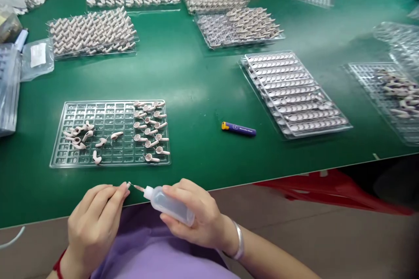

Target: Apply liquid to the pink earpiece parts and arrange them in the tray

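Observation:
My left hand pinches a small white earbud housing at the table's front edge; the fingers hide most of it. A translucent squeeze bottle with a white cap lies tilted in my right hand. Its thin needle tip points left, right at the housing; whether they touch I cannot tell. Just beyond my hands sits a clear compartment tray. White earbud housings fill its right columns in rows, and loose housings lie in a heap at its left.
On the green table lies a blue lighter with a yellow end. A filled tray stands to the right, another tray of parts at the back left. Plastic bags crowd the left edge. A red stool is below the table.

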Demonstrator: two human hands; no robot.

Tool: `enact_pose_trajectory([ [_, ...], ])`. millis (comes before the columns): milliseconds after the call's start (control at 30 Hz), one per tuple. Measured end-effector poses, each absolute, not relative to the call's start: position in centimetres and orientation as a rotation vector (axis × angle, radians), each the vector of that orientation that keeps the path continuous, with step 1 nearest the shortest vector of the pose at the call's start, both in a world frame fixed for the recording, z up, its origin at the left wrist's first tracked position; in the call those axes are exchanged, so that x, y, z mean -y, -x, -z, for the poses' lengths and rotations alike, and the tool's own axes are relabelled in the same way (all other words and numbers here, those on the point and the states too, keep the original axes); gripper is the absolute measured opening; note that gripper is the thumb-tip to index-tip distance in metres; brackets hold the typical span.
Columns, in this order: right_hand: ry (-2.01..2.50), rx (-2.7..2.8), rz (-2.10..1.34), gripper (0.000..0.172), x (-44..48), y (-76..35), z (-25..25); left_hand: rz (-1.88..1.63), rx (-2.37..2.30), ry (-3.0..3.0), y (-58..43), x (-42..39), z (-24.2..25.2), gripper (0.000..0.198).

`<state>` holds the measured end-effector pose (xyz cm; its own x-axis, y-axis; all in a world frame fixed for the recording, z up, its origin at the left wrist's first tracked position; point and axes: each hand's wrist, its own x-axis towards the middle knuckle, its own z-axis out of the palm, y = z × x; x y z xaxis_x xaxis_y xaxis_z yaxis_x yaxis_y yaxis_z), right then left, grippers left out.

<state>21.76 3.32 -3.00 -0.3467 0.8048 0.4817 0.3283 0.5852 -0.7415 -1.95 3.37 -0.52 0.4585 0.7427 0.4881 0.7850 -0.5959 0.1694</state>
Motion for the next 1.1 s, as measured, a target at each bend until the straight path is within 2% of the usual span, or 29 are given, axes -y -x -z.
enact_pose_trajectory([
  [633, 0.924, 1.979, -0.687, 0.055, -3.23, -21.9, 3.23, 0.776, 1.419, 2.633, 1.88, -3.15, 0.66, 0.037],
  [1100, 0.925, 1.904, -0.734, 0.047, -3.16, -22.15, 2.93, 0.797, 1.43, 2.619, 1.88, -3.25, 0.6, 0.035],
])
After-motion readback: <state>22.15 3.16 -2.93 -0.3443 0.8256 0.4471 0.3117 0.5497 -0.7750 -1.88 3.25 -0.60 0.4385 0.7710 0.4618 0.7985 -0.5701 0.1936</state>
